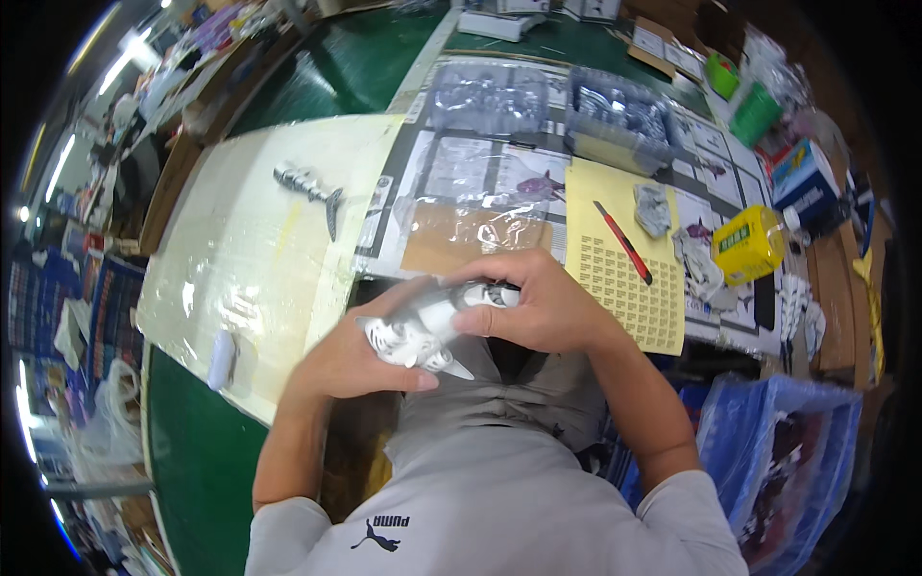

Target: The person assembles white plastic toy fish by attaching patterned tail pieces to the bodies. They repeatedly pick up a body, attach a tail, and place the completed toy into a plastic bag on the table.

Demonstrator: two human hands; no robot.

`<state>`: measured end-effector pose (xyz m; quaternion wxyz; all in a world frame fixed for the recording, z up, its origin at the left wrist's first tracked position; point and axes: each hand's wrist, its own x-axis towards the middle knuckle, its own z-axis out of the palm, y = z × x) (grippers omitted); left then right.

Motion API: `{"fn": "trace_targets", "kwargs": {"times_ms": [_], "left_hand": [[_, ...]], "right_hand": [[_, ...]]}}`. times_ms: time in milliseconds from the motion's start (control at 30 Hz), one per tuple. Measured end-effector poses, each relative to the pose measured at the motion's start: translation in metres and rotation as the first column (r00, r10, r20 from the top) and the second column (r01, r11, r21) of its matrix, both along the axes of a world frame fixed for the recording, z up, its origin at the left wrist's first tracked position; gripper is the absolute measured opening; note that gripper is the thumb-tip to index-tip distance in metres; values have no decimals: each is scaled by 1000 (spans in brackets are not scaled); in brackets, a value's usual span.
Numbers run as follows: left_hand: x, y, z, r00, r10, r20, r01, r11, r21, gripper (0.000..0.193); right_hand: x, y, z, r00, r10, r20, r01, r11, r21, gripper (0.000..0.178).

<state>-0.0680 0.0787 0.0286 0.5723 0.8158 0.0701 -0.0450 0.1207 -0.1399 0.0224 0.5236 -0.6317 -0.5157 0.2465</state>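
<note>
In front of my lap I hold a white plastic toy part (434, 317) with both hands. It has dark markings, rounded openings and pointed fin-like ends. My left hand (338, 363) is wrapped round its lower left end, with the thumb along the near side. My right hand (549, 305) grips the upper right end, its thumb pressed on the white surface. The fingers beneath the part are hidden. A grey-and-silver toy piece with a forked tail (312, 192) lies on the pale board (230, 230), beyond my left hand.
Yellow label sheets (586, 216) carry a red utility knife (629, 252) and a crumpled rag (653, 209). Two clear plastic trays (490, 96) stand at the back. At right are a yellow bottle (749, 245) and a blue-lined crate (715, 432). A white oblong object (222, 359) lies at left.
</note>
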Motion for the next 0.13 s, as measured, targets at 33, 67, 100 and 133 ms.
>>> {"fn": "trace_targets", "kwargs": {"times_ms": [33, 67, 100, 133], "left_hand": [[7, -3, -2, 999, 29, -35, -33, 995, -96, 114], [5, -2, 1, 994, 111, -23, -113, 977, -183, 108], [4, 8, 8, 956, 275, -105, -294, 881, -371, 98], [12, 13, 6, 940, 310, -141, -340, 868, -362, 98]], "right_hand": [[4, 2, -1, 991, 5, -130, 1, 999, 42, 37], [11, 1, -1, 967, 10, -256, 9, 997, 73, 36], [22, -13, 1, 898, -20, -440, 36, 999, 27, 42], [31, -23, 0, 854, 12, -520, 64, 990, 128, 47]]}}
